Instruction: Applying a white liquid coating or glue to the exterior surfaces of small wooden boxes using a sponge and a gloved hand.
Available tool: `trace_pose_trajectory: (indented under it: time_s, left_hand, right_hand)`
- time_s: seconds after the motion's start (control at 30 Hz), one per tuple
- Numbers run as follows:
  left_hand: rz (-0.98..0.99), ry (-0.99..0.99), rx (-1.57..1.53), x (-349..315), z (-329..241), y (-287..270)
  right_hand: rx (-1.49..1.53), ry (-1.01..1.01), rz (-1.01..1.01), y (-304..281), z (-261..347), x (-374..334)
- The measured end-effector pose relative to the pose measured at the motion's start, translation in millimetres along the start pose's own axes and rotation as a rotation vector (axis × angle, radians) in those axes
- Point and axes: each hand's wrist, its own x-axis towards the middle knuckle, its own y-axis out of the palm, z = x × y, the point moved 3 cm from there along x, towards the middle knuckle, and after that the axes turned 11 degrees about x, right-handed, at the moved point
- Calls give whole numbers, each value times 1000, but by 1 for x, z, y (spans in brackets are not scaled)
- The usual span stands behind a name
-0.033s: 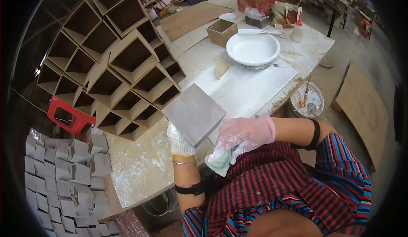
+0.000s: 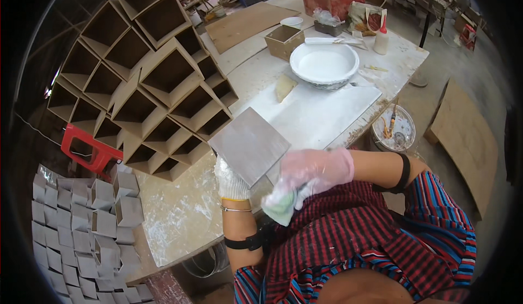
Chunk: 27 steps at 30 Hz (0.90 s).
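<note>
A square grey-coated box [image 2: 250, 147] is held up over the near edge of the table, one flat side facing up. My left hand [image 2: 232, 181], in a white knit glove, supports it from below; its fingers are hidden behind the box. My right hand [image 2: 311, 174], in a thin pinkish plastic glove and blurred by motion, is closed on a pale green sponge or folded cloth [image 2: 281, 208]. That hand is just right of the box's near corner, with the pale green piece hanging below the box.
Bare brown box units [image 2: 169, 72] are stacked at the left, with many grey coated boxes [image 2: 81, 238] below. A white basin [image 2: 325, 63], a cream sponge piece [image 2: 285, 87], a small brown box [image 2: 284, 42] and a bottle [image 2: 381, 40] stand farther back. A bucket [image 2: 393, 128] is beyond the table's right edge.
The box's upper face has tilted slightly, showing less of its near side. My right hand and the pale green piece have shifted a little and are now blurred.
</note>
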Motion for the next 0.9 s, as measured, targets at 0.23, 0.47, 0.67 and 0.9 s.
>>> trace_pose_trajectory:
  time_s: [0.23, 0.47, 0.67, 0.9]
  left_hand:
    - [251, 394, 879, 10, -63, 11]
    - [4, -230, 54, -24, -10, 10]
    - [79, -229, 361, -22, -60, -3]
    - [-64, 220, 664, -18, -66, -26]
  right_hand:
    - [55, 244, -389, -65, 4, 29]
    - [-85, 229, -302, -75, -27, 50]
    - [205, 484, -825, -114, -41, 37]
    - [496, 448, -817, -83, -38, 23]
